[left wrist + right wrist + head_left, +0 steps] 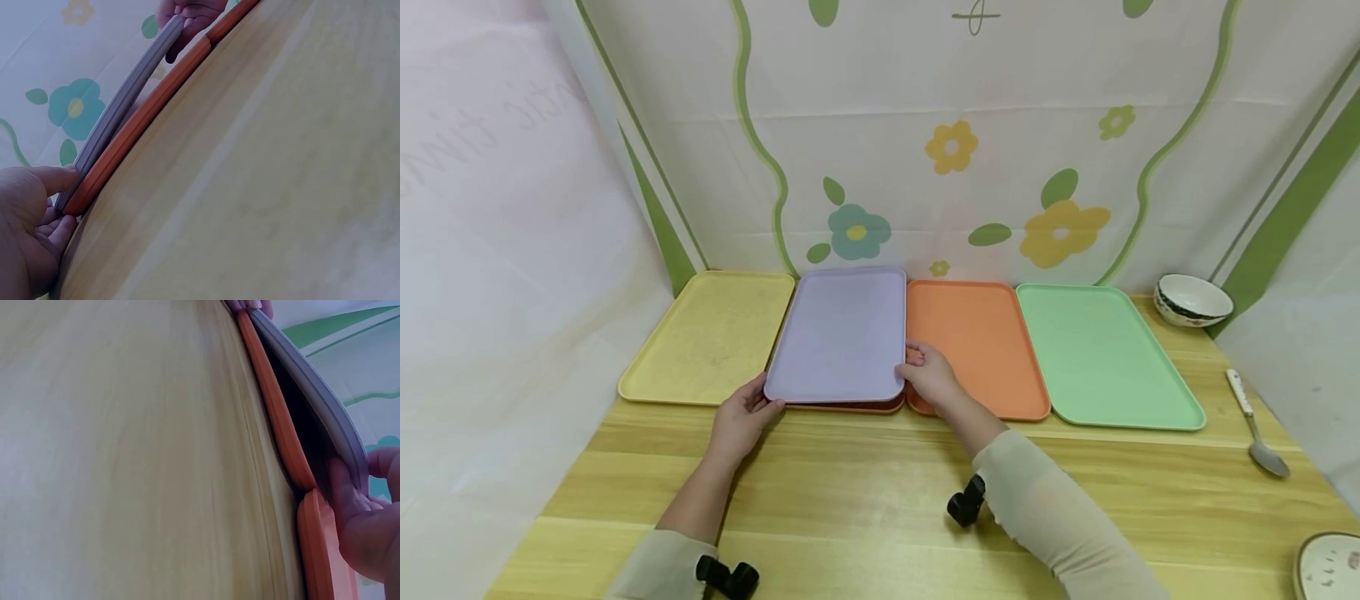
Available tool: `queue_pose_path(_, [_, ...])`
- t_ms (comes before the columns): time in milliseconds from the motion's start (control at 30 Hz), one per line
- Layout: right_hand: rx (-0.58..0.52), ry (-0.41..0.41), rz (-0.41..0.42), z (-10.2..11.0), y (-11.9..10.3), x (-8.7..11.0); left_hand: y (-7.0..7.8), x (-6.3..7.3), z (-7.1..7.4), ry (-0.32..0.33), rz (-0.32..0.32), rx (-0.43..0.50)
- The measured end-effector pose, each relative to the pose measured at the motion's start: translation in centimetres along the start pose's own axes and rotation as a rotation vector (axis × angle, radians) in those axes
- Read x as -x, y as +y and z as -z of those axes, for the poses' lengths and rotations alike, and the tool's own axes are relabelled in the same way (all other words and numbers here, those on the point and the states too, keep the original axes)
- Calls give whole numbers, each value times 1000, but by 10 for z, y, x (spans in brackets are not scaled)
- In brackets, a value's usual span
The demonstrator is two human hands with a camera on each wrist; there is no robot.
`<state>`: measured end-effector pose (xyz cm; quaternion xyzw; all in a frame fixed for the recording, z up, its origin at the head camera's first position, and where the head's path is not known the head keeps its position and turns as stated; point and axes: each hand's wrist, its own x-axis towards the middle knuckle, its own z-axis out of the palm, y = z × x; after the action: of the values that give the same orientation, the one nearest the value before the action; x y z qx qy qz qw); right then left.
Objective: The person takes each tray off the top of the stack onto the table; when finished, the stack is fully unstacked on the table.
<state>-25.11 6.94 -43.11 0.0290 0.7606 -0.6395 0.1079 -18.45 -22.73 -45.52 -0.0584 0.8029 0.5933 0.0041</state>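
A purple tray (842,333) lies over an orange tray (144,119), whose front rim shows below it. My left hand (739,419) grips the purple tray's front left corner; in the left wrist view its thumb is on the purple rim and lower fingers touch the orange tray's corner. At the front right, my right hand (934,379) pinches the purple rim, thumb on top and fingers beneath. That side is raised, leaving a dark gap in the right wrist view. Most of the lower orange tray is hidden.
A yellow tray (711,337) lies to the left. To the right are another orange tray (977,346) and a green tray (1105,354). A bowl (1193,302), a spoon (1255,429) and a partly cut-off pale object (1330,567) sit along the wooden table's (850,500) right side.
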Motion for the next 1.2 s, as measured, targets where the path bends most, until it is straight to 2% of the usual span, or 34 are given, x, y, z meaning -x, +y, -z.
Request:
queue_pose_path(167, [-155,-42,-30,0,1,0,-1,-1,0,-3,9,2])
queue_pose_path(300, [-179,-52,-38,2,0,1,-3,-1,-1,-2,6,1])
queue_pose_path(567, [-211,-66,27,19,-10,7,-1,0,-1,-29,-1,26])
queue_pose_path(833, [-288,-105,77,55,-22,14,1,0,-1,-36,4,30])
queue_pose_path(1200, [-240,-38,100,116,-43,24,4,0,1,-50,30,29])
